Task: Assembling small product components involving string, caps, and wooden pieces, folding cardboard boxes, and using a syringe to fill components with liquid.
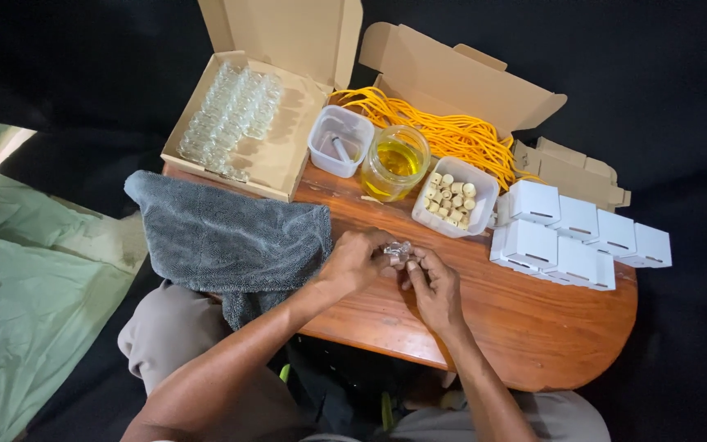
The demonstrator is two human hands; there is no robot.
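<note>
Both hands meet over the wooden table (533, 327), near its front edge. Left hand (353, 262) and right hand (434, 286) pinch 1 small clear glass vial (398, 250) between their fingertips, held just above the tabletop. Grey towel (222, 237) lies touching the left hand. Behind: tub of corks (454, 198), jar of yellow liquid (396, 161), box of vials (235, 115), white boxes (574, 233).
</note>
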